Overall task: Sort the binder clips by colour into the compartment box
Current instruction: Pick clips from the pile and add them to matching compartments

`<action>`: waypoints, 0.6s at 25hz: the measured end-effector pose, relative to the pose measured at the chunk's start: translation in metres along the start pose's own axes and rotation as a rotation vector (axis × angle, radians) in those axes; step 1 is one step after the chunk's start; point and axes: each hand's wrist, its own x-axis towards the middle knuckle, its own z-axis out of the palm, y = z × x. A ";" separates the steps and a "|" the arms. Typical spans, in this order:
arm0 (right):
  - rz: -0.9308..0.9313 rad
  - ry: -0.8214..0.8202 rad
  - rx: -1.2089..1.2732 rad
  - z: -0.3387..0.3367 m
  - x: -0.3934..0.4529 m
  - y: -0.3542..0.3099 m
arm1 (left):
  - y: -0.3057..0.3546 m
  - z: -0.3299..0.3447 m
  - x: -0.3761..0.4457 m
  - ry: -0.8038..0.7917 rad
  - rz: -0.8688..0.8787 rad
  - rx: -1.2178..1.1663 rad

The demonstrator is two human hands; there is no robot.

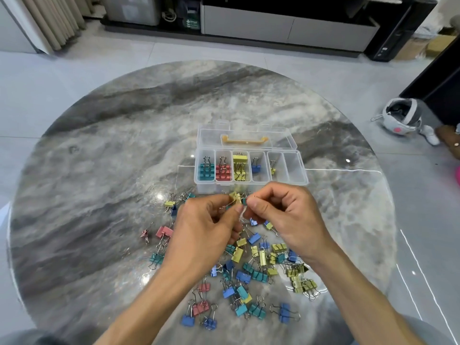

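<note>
While my left hand point(209, 220) and right hand point(281, 210) both pinch one small yellow binder clip point(236, 196) short of the compartment box point(302, 174), I judge it light, stiff, slippery-wired, best held by its painted body.

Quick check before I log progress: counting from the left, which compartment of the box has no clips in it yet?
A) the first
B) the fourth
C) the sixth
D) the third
C: the sixth, rightmost compartment of the compartment box shows only bare clear plastic, while the first holds teal clips, the third yellow clips and the fourth a blue clip.
</note>
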 end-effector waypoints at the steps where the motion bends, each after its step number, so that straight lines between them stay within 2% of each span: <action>1: -0.044 0.030 -0.030 0.001 0.000 0.001 | 0.001 0.001 0.000 -0.014 -0.027 -0.041; 3: -0.130 0.056 -0.136 0.006 -0.002 0.001 | 0.005 0.001 -0.002 -0.030 -0.055 -0.062; 5: -0.112 0.041 -0.108 0.012 -0.004 0.001 | 0.010 -0.005 -0.003 -0.091 -0.167 -0.269; 7: 0.055 0.046 0.167 0.009 0.000 -0.002 | 0.016 -0.016 0.001 -0.195 -0.360 -0.627; 8: 0.138 0.042 0.312 0.005 0.002 -0.004 | 0.020 -0.022 0.003 -0.238 -0.408 -0.714; 10: 0.215 0.016 0.424 0.000 0.004 -0.005 | 0.020 -0.025 0.006 -0.255 -0.360 -0.679; 15: 0.138 -0.012 0.277 0.012 -0.003 -0.001 | 0.004 -0.011 0.008 -0.075 -0.240 -0.467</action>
